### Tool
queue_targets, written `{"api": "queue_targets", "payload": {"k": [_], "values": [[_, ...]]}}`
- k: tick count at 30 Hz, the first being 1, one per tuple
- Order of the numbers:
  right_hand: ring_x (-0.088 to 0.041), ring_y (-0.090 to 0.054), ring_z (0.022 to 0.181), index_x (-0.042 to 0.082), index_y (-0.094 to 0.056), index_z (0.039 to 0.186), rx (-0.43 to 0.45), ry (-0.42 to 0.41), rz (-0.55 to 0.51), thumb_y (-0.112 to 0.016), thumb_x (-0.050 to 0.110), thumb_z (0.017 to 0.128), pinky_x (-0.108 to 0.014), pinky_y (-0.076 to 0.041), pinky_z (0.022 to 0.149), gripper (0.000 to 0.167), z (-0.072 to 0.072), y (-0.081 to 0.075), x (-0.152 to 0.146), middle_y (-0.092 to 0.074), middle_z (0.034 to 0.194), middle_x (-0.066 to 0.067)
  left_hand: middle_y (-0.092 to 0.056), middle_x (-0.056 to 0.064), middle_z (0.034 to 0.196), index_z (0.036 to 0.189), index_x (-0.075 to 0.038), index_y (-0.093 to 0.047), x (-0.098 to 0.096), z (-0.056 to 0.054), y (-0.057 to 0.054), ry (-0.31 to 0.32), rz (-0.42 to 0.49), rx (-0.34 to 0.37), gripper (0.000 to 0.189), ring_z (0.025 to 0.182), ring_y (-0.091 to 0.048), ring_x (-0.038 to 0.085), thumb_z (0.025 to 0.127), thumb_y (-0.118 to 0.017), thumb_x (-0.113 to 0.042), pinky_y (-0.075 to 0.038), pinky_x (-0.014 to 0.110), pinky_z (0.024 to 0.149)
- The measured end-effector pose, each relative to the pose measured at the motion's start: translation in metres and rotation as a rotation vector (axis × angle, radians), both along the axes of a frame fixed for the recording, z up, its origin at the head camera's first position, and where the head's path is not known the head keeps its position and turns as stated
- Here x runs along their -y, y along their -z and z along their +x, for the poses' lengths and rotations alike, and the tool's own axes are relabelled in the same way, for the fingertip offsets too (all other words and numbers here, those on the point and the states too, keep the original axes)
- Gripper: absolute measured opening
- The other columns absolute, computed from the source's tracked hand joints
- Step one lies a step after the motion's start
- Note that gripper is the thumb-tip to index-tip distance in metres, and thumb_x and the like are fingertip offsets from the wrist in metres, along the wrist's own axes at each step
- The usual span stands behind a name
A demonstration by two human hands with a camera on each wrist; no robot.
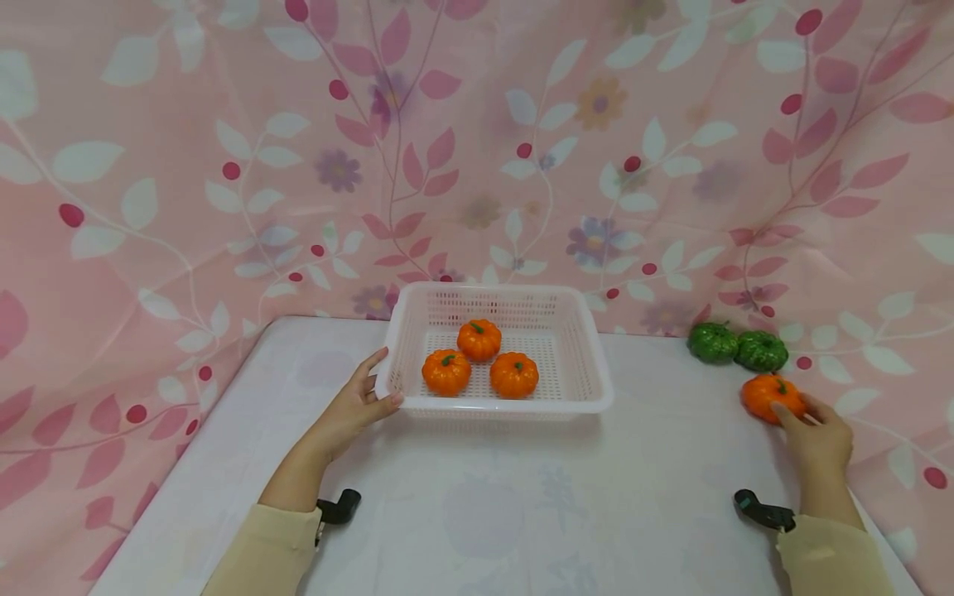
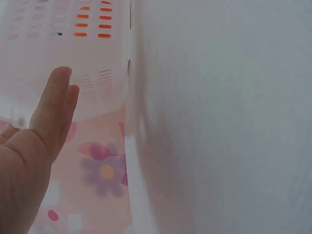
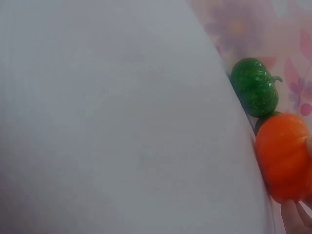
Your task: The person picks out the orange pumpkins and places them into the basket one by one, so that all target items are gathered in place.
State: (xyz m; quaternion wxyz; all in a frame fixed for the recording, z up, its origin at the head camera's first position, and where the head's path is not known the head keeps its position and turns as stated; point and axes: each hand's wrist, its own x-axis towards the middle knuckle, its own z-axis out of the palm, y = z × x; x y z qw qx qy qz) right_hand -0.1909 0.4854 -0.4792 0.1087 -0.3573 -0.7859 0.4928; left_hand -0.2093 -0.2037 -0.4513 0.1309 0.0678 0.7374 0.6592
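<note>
My left hand [image 1: 354, 414] is at the left front corner of a white plastic basket [image 1: 488, 406], with its thumb on the front rim and fingers spread along the left side. The left wrist view shows straight fingers [image 2: 53, 100] against the basket's wall [image 2: 97, 53]. Three small orange pumpkins, one at the back [image 1: 479, 341], sit inside the basket. On the right, my right hand [image 1: 818, 439] grips another orange pumpkin [image 1: 768, 396] between thumb and fingers. In the right wrist view that pumpkin [image 3: 282, 153] partly covers a green one behind it.
Two green pumpkins [image 1: 713, 343] [image 1: 762, 352] lie side by side at the table's right back edge, just beyond the right hand. A white cloth covers the table [image 1: 522, 497]. Behind it hangs a pink floral curtain [image 1: 477, 165].
</note>
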Motion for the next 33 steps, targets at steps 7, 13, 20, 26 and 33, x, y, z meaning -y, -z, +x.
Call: {"api": "queue_targets", "payload": {"k": [7, 13, 20, 26, 33], "values": [[-0.012, -0.05, 0.119, 0.022, -0.04, 0.154, 0.0, -0.023, 0.002, -0.071, 0.05, 0.089, -0.004, -0.042, 0.061, 0.078, -0.001, 0.004, 0.004, -0.039, 0.155, -0.008, -0.037, 0.023, 0.151, 0.161, -0.029, -0.01, 0.0, 0.0, 0.0, 0.006, 0.01, -0.006, 0.094, 0.119, -0.056, 0.029, 0.093, -0.073, -0.018, -0.048, 0.035, 0.101], [-0.006, -0.05, 0.113, 0.022, -0.041, 0.154, -0.018, -0.025, -0.034, -0.072, 0.047, 0.089, -0.004, -0.044, 0.06, 0.076, 0.0, 0.002, 0.009, -0.037, 0.156, -0.006, -0.037, 0.024, 0.151, 0.161, -0.028, -0.01, 0.001, -0.001, 0.001, 0.008, 0.02, -0.005, 0.095, 0.117, -0.056, 0.029, 0.093, -0.074, -0.018, -0.049, 0.033, 0.1], [-0.005, -0.051, 0.11, 0.02, -0.042, 0.154, -0.027, -0.071, -0.003, -0.071, 0.048, 0.09, -0.005, -0.046, 0.062, 0.076, 0.002, -0.003, 0.015, -0.036, 0.158, -0.008, -0.039, 0.022, 0.149, 0.161, -0.029, -0.01, 0.001, 0.0, 0.002, -0.003, -0.001, -0.002, 0.093, 0.116, -0.057, 0.028, 0.093, -0.073, -0.019, -0.047, 0.038, 0.103], [-0.007, -0.051, 0.111, 0.025, -0.043, 0.153, -0.036, -0.088, -0.025, -0.073, 0.047, 0.088, -0.005, -0.047, 0.063, 0.075, 0.002, -0.008, 0.02, -0.04, 0.155, -0.005, -0.038, 0.021, 0.151, 0.161, -0.03, -0.01, 0.001, 0.0, 0.001, -0.004, -0.007, 0.003, 0.094, 0.118, -0.057, 0.029, 0.093, -0.073, -0.02, -0.047, 0.04, 0.103], [0.006, -0.05, 0.095, 0.018, -0.044, 0.152, -0.101, -0.134, -0.037, -0.076, 0.039, 0.088, -0.006, -0.048, 0.064, 0.075, 0.003, -0.016, 0.028, -0.05, 0.14, 0.001, -0.039, 0.02, 0.151, 0.161, -0.031, -0.011, 0.0, 0.0, 0.001, -0.012, -0.009, 0.007, 0.093, 0.118, -0.056, 0.03, 0.093, -0.073, -0.018, -0.047, 0.04, 0.103]]}}
